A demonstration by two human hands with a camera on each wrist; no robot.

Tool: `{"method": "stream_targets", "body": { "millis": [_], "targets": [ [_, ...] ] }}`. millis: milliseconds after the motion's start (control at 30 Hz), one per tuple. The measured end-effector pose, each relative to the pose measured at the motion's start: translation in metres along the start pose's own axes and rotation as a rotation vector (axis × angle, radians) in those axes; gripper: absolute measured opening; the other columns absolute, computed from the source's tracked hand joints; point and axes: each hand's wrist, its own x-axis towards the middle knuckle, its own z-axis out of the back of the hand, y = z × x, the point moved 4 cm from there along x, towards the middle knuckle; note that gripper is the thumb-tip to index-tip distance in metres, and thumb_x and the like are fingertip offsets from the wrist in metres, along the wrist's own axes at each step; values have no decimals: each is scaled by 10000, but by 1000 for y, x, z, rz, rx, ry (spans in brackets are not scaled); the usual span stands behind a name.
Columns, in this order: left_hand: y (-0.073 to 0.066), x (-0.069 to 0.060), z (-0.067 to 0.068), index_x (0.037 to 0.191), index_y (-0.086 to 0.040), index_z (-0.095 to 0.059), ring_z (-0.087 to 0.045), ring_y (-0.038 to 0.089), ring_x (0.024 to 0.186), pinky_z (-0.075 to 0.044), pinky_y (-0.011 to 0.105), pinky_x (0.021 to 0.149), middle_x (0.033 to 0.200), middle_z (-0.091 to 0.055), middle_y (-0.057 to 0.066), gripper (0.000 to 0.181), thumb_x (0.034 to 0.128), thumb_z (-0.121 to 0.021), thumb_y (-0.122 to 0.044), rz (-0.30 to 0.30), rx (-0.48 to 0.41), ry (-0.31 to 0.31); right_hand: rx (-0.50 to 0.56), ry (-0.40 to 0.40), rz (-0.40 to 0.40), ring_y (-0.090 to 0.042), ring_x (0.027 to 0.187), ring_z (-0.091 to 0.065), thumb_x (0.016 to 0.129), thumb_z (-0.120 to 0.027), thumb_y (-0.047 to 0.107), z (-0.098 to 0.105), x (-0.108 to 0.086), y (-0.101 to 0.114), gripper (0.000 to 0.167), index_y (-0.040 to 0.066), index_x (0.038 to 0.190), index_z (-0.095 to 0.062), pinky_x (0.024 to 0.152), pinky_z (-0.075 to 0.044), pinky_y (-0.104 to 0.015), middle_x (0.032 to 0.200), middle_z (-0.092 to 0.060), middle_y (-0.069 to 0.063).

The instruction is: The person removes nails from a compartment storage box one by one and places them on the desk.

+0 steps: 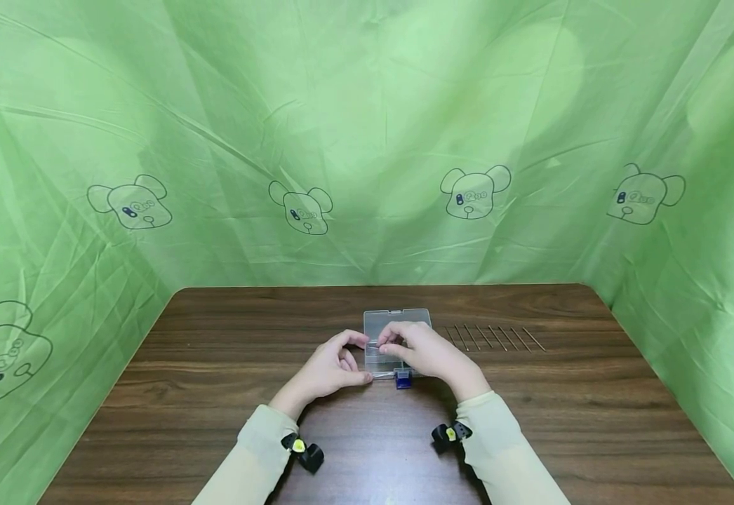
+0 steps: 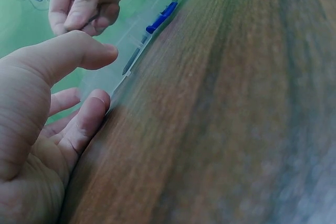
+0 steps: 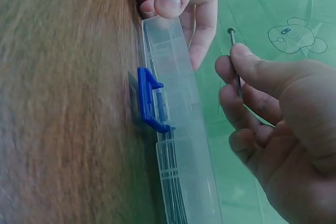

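A clear plastic box with its lid tilted back lies on the table, a blue latch at its front. Through its front wall, thin nails show inside. My left hand holds the box at its left end, thumb at the front corner and index finger farther back. Above the box, my right hand pinches a nail between thumb and fingers. The nail's flat head sticks out past the fingertips. Part of the box's inside is hidden by the right hand.
Several nails lie in a spaced row on the brown wooden table, right of the box. Green cloth with printed bear faces hangs behind and at both sides of the table.
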Motion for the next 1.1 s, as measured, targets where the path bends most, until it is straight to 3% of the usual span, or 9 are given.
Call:
{"method": "stream_targets", "body": {
  "millis": [267,567,900,1100],
  "targets": [
    [0,1,0,1415,-106,-636,-687,148,786,-577,255,692,1303,-686,74,658,846,-959,-176,12,1,-3,-41,-23,-20,-81,964,-673,1022,-789,173,8,-4,-2,113,130,1126,-798,904,-598,-377,1044,-755,73],
    [1,4,-3,1410,-103,-641,-685,148,783,-578,257,694,1299,-699,65,664,833,-965,-160,9,-3,-5,3,-68,-44,-77,909,-642,1016,-797,158,32,-16,-8,110,113,1116,-789,819,-563,-312,985,-722,105],
    [2,2,-2,1402,-110,-652,-674,151,775,-566,246,685,1285,-700,73,661,827,-974,-161,14,-13,-14,46,-205,-62,-122,907,-673,1003,-806,116,67,-45,-13,171,89,1172,-797,782,-571,-295,1000,-736,59],
    [3,1,0,1409,-108,-645,-679,142,771,-571,253,690,1293,-692,61,660,833,-965,-156,10,0,-11,8,-210,-121,-111,902,-658,1015,-786,94,78,-71,-22,87,104,1099,-762,757,-539,-280,968,-719,76]
  ]
}}
